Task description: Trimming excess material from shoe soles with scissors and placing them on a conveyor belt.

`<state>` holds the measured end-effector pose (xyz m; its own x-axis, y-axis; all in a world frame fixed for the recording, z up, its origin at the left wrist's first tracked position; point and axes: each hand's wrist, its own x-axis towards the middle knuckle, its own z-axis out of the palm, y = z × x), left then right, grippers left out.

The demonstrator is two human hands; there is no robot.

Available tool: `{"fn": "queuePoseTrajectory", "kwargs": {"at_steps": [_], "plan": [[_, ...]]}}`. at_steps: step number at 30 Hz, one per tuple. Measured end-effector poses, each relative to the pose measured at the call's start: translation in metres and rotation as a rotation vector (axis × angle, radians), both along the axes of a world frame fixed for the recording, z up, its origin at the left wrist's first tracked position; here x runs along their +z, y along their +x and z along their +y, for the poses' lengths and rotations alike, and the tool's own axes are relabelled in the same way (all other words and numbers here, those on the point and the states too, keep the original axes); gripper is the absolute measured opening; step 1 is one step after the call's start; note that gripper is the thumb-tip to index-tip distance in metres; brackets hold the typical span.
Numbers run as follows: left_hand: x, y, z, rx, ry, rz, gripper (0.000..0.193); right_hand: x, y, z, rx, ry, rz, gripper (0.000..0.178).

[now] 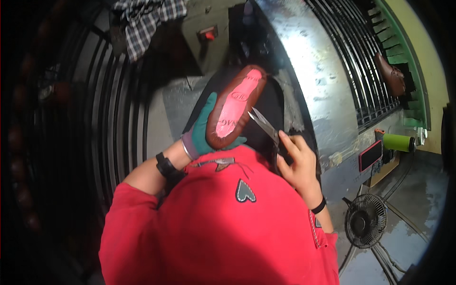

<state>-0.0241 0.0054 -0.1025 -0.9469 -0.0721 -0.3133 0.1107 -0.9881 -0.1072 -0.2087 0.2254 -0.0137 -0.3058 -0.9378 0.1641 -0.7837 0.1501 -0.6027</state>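
In the head view, a brown shoe [238, 105] with a pink strip along its upturned underside is held above a black surface [271, 97], the green-gloved left hand [205, 124] wrapping its fingers around the shoe's left side and near end. To the shoe's right, the right hand [301, 164] curls its fingers on scissors [267, 128], whose slightly parted blades point at its edge, contact unclear; well apart, right of the shoe and nearer the person, is a black fan [365, 221].

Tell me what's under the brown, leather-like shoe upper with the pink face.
Under the shoe upper, the left hand, in a teal glove, shows at its left and lower edges; a black surface shows beyond. Much of the hand and that surface is covered.
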Motion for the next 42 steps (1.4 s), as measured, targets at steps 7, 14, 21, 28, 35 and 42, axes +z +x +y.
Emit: {"fn": "queuePoseTrajectory", "kwargs": {"at_steps": [7,14,21,28,35,42], "plan": [[-0.021,0.018,-0.003,-0.127,-0.022,0.123,0.078,0.003,0.01,-0.021,0.154,0.132,0.288,0.058],[-0.015,0.028,-0.002,-0.185,-0.012,0.081,0.08,0.012,0.005,-0.035,0.265,0.176,0.46,0.063],[-0.035,0.022,0.001,-0.144,-0.186,-0.022,0.075,0.058,0.004,-0.061,0.383,0.301,0.681,0.058],[-0.035,0.025,-0.005,-0.139,-0.086,-0.01,0.074,0.072,0.001,-0.078,0.516,0.372,0.809,0.053],[-0.029,0.026,-0.008,-0.141,-0.026,-0.038,0.084,0.009,-0.005,-0.065,0.26,0.385,0.075,0.056],[-0.032,0.026,-0.007,-0.107,0.047,0.058,0.09,-0.014,0.013,-0.054,0.103,0.275,-0.149,0.055]]}}
